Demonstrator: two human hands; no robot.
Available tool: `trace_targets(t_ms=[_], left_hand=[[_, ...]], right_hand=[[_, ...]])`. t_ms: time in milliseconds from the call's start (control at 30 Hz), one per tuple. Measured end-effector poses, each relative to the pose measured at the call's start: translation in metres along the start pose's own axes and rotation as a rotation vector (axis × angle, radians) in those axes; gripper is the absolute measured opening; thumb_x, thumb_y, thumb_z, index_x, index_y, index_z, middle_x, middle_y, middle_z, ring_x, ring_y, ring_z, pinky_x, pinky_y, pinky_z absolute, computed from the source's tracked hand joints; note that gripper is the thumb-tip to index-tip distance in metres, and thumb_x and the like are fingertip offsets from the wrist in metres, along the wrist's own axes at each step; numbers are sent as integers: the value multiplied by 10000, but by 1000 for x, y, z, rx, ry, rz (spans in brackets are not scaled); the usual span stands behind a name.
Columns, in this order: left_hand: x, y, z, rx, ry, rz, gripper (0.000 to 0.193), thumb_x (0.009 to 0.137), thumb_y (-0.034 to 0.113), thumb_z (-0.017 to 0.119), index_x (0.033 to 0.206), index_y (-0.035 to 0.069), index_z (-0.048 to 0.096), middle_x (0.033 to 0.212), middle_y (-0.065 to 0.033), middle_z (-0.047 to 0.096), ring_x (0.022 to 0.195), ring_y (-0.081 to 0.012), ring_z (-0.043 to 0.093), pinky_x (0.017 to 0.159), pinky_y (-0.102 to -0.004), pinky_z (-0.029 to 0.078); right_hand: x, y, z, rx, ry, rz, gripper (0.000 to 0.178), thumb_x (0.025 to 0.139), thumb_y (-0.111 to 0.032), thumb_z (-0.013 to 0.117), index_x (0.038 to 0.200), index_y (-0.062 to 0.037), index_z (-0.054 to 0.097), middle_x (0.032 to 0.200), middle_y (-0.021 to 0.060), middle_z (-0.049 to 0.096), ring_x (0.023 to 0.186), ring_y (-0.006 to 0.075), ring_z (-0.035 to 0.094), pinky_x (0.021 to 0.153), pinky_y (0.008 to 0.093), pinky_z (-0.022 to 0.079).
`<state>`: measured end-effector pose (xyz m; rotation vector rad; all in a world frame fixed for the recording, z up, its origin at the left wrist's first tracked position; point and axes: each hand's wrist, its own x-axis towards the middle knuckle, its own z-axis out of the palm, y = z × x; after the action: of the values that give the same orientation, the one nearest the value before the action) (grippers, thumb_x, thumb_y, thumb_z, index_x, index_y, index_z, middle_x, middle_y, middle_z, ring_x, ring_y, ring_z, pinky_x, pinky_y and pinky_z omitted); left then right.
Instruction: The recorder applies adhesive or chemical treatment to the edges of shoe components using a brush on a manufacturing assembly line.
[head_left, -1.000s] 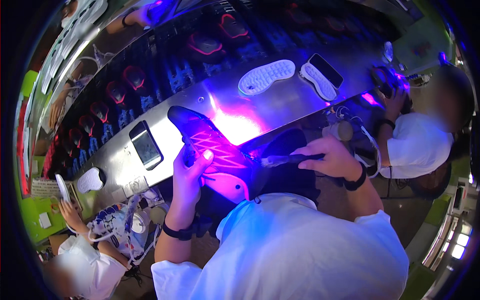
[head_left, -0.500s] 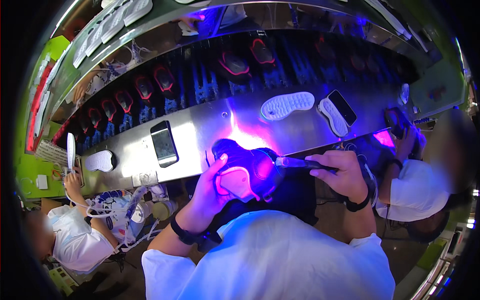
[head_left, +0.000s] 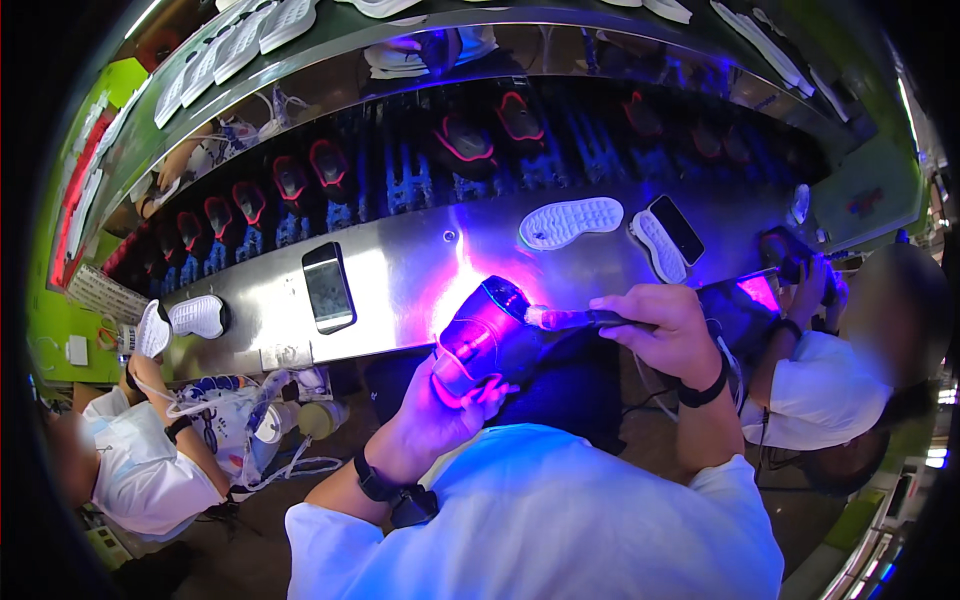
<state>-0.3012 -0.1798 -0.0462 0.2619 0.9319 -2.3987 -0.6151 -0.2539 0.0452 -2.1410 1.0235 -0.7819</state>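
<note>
My left hand [head_left: 447, 413] is wrapped round the lower end of a dark shoe upper [head_left: 487, 330], lit pink and violet, which is held tilted in front of the bench. A brush [head_left: 570, 318] with a dark handle is gripped in my right hand [head_left: 660, 330]. Its bristle end meets the right side of the shoe, near the upper end. On the bench beyond lies a white shoe sole [head_left: 571, 223]. Another white sole [head_left: 657, 247] rests against a dark phone [head_left: 677, 229] to its right.
A second phone [head_left: 328, 287] lies on the metal bench [head_left: 400, 250] at left. Behind it, a dark conveyor [head_left: 405, 170] carries several black shoes with red edges. Co-workers sit at left [head_left: 145, 450] and right [head_left: 830, 390]. More soles [head_left: 235, 55] line the upper shelf.
My left hand has turned the shoe more upright and shifted its grip to the lower end. The brush has moved slightly up and left along it. The left co-worker's sole has dropped lower.
</note>
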Motion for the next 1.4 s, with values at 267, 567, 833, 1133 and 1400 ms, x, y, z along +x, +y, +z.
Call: trace_targets(t_ms=[267,567,833,1133,1400], left_hand=[[1,-6,-36,-196,-177,-184,1039,872,521,719,1502,-132,212,1169,-305,569,975,-398,658,670,-344,660],[1,9,4,502,-150,185,590,971,405,663,1394,15,534,1295,-172,648,1134,-268,670,989,-472,549],[-1,80,39,1201,-4,719,662,838,104,787,1435,35,511,1237,-85,683,1116,-190,679,969,-339,551],[21,201,123,1727,638,994,553,826,183,788,1308,64,543,1000,-41,687,805,-148,677,671,-288,539],[18,452,213,2275,1873,1090,525,865,525,672,1232,151,704,1155,-107,732,995,-319,726,792,-437,608]], right_hand=[[-3,5,40,-46,24,-106,414,738,-65,845,1145,-83,770,746,68,663,655,232,645,590,349,488],[-47,44,78,26,63,159,388,804,-79,821,1175,-6,736,888,128,742,760,241,711,708,342,543],[-29,37,131,305,156,296,314,884,-81,786,1178,7,719,983,142,752,900,176,712,829,337,549],[-50,163,98,352,301,518,329,955,-73,681,1270,-2,622,965,75,694,740,133,652,674,279,516],[-9,170,116,760,313,641,395,985,-28,606,1378,-22,566,817,10,613,538,41,501,459,211,392]])
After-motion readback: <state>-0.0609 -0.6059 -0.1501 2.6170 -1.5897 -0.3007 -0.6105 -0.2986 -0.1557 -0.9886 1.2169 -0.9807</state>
